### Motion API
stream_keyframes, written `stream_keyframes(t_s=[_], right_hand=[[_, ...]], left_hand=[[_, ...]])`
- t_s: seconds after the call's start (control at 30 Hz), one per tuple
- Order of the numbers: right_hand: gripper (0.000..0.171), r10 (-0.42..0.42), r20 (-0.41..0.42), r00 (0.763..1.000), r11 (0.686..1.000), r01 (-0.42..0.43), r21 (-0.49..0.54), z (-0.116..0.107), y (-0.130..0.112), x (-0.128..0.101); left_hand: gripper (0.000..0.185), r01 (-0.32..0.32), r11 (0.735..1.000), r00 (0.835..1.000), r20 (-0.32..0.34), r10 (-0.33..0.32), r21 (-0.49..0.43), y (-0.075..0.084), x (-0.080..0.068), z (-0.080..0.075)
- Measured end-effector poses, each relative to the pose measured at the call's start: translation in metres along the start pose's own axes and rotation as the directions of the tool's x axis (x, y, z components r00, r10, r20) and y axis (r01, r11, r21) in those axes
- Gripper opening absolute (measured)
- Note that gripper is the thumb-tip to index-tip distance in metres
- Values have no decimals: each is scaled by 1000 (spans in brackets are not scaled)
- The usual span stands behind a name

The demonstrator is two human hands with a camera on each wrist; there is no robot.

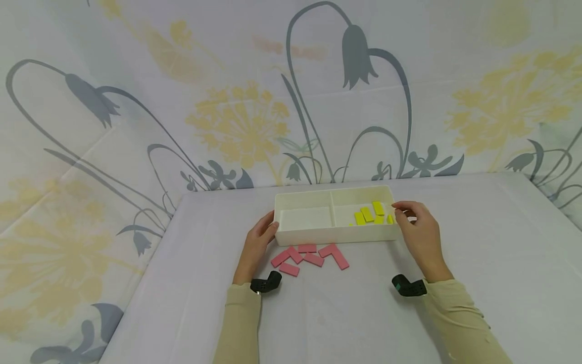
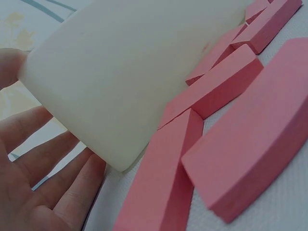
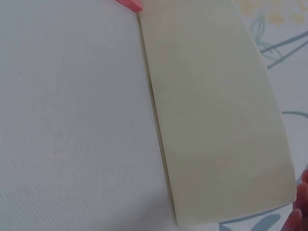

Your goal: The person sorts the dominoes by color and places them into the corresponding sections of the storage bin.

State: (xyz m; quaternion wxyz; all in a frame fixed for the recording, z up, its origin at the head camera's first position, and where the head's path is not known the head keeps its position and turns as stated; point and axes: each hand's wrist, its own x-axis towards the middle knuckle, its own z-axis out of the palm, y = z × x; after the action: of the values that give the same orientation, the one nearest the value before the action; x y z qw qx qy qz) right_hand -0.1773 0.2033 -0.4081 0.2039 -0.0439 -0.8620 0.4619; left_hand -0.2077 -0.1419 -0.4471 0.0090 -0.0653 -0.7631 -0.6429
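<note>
Yellow oblong blocks partly hidden in rectangular white plastic box between left hand, fingers extended against its end, and right hand, bent at other end, cropped in wrist view, grip unclear

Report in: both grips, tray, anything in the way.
Left grip touching left end of tray; right grip at right end. Yellow blocks in right compartment. Pink blocks along near side, possible obstruction.
</note>
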Motion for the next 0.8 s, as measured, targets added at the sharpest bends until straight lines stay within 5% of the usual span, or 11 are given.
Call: stream_keyframes(t_s=[0.7,0.8], right_hand=[[50,148,173,974,979,-169,114,3,12,3],[51,156,183,971,976,-180,121,5,15,3]], left_hand=[[56,105,994,994,14,-105,13,11,-5,-3],[54,120,993,992,48,-119,-17,23,-9,-3]])
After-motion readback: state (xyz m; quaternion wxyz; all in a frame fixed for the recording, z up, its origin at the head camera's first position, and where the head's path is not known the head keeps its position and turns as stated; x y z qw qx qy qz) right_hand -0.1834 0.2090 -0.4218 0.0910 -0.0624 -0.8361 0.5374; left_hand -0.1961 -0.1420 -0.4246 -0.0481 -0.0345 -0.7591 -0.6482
